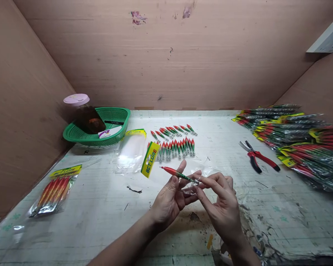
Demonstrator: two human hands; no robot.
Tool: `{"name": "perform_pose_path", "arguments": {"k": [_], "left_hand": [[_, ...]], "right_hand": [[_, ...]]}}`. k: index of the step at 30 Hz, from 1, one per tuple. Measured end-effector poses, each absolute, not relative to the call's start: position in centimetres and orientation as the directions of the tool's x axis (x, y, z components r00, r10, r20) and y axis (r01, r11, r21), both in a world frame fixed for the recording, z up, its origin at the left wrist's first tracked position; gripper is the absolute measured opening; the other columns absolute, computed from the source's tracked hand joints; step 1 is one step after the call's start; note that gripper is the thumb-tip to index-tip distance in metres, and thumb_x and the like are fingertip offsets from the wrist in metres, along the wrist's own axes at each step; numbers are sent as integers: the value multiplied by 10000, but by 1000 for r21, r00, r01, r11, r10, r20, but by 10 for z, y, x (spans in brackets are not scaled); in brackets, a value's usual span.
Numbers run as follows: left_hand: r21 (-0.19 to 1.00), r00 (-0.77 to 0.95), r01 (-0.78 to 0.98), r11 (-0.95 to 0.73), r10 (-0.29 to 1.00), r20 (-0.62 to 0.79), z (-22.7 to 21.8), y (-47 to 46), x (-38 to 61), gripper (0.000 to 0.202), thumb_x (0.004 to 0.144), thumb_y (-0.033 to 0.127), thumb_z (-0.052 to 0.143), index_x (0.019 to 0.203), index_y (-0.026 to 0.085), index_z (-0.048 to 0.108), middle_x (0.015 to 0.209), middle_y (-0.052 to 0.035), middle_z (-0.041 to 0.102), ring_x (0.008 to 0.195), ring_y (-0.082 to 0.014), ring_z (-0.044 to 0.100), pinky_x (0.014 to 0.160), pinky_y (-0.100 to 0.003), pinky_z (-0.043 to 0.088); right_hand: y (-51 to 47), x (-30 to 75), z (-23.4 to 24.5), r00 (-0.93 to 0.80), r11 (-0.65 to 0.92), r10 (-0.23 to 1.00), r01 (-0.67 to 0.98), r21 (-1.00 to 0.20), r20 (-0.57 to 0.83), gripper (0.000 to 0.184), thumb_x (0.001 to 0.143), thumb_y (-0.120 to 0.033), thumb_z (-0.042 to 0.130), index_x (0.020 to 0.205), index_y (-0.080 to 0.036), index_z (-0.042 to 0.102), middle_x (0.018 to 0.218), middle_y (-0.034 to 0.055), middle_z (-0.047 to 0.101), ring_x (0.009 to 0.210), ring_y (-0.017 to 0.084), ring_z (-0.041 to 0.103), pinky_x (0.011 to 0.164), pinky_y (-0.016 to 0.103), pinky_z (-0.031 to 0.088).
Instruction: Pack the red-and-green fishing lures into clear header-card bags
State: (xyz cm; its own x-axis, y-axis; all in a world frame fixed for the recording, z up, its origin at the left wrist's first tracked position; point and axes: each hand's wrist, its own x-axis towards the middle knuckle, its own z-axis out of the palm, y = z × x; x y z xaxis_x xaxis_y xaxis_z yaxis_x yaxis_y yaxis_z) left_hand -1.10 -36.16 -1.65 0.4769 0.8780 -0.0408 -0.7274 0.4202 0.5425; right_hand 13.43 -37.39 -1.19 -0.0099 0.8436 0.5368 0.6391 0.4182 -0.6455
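A red and green fishing lure [175, 172] lies slantwise between my hands, its red nose pointing left and its hooked tail to the right. My left hand [166, 203] grips the lure between thumb and fingers. My right hand [222, 207] is closed at the tail end, its fingertips pinching there; a bit of crinkled clear plastic [189, 190] shows below the lure. Just beyond my hands lies a clear bag with a yellow and green BCT LURE header [150, 159]. Behind it, two rows of similar lures [179, 147] rest on the table.
At the left stand a green basket [97, 142] holding a pink-lidded cup [88, 116], and a packed bag of orange lures [54, 188]. Flat header bags [131, 153] lie mid-table. Red-handled pliers [259, 157] and a heap of packed lures [302, 140] occupy the right.
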Motion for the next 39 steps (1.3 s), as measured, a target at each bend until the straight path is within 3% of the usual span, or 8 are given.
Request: {"name": "perform_pose_path", "arguments": {"k": [8, 14, 19, 24, 29, 32, 36, 39], "left_hand": [[471, 467, -771, 429, 883, -40, -16, -359, -12, 353, 891, 380, 525, 1205, 240, 607, 1334, -65, 552, 1202, -232, 526, 1073, -396, 331], [519, 436, -742, 425, 893, -107, -16, -361, -13, 409, 855, 404, 579, 1212, 205, 597, 1301, -115, 574, 1127, -224, 582, 977, -360, 421], [566, 405, -710, 419, 900, -159, -10, -361, -15, 513, 888, 387, 524, 1366, 232, 421, 1100, -142, 688, 917, -228, 675, 853, -398, 477], [541, 384, -730, 418, 905, -181, -10, -359, -16, 491, 900, 430, 465, 1335, 203, 474, 1091, -144, 690, 971, -247, 656, 933, -441, 428], [528, 403, -728, 438, 896, -187, -10, -359, -16, 446, 896, 434, 473, 1287, 226, 538, 1109, -124, 687, 1044, -253, 628, 983, -443, 392], [571, 398, -706, 420, 901, -172, -12, -360, -15, 437, 861, 432, 547, 1256, 249, 568, 1124, -100, 683, 1067, -267, 616, 997, -454, 385], [676, 377, -634, 377, 913, -156, -18, -361, -14, 449, 811, 436, 623, 1225, 265, 594, 1125, -81, 683, 1039, -277, 627, 968, -465, 421], [755, 339, -560, 341, 926, -167, -20, -361, -13, 505, 818, 458, 605, 1279, 262, 542, 1137, -91, 678, 1026, -269, 633, 975, -462, 418]], "right_hand": [[-365, 145, -6, -32, 448, 746, 763, -465, 666, 217, 851, -247, 594, 1046, -315, 662, 831, 23, 448, 819, 188, 403, 711, 340, 288], [-361, 141, -5, -225, 579, 723, 714, -395, 653, 281, 833, -210, 603, 1085, -319, 664, 808, 23, 410, 794, 185, 388, 712, 345, 324], [-365, 135, -2, -282, 601, 716, 714, -358, 638, 317, 836, -175, 597, 1124, -297, 652, 854, 44, 450, 814, 195, 374, 712, 336, 357], [-366, 131, 1, -269, 553, 737, 768, -323, 620, 359, 871, -191, 549, 1216, -279, 602, 852, 54, 438, 817, 202, 357, 704, 341, 355], [-369, 132, 6, -248, 514, 792, 764, -390, 558, 344, 860, -239, 556, 1191, -318, 608, 861, 44, 454, 806, 195, 389, 678, 339, 341], [-371, 134, 8, -190, 428, 882, 706, -564, 432, 329, 882, -297, 522, 1203, -318, 591, 875, 38, 495, 840, 200, 434, 732, 368, 351], [-369, 132, 6, -32, 230, 971, 401, -887, 238, 223, 876, -398, 543, 1000, -263, 671, 806, 17, 507, 836, 183, 491, 787, 365, 396], [-368, 126, 5, 22, 159, 985, 275, -948, 172, 214, 826, -436, 605, 801, -235, 676, 757, 8, 517, 794, 178, 507, 763, 348, 411]]}}
